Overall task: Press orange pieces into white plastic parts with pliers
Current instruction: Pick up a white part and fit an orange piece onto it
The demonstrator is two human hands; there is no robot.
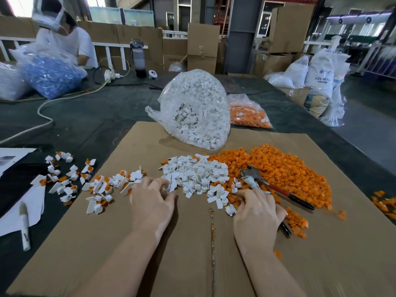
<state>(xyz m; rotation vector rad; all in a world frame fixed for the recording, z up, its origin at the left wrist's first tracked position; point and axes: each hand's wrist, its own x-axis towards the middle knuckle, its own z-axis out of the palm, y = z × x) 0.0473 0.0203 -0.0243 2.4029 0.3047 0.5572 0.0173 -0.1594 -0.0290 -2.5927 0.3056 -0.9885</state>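
on the cardboard (150, 243) | left hand (151, 202) pinches white part (166, 188) | right hand (256, 213) grips pliers (276, 187)

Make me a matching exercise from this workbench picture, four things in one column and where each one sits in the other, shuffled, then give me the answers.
Things:
1. pliers
2. clear bag of white parts
3. finished white-and-orange pieces
4. water bottle

Places:
A. upright at the far edge of the cardboard sheet
B. far back on the dark table, near the other person
C. lying on the loose orange pile, head pointing away
D. scattered at the left, across the cardboard's edge

Pairs: 1-C, 2-A, 3-D, 4-B
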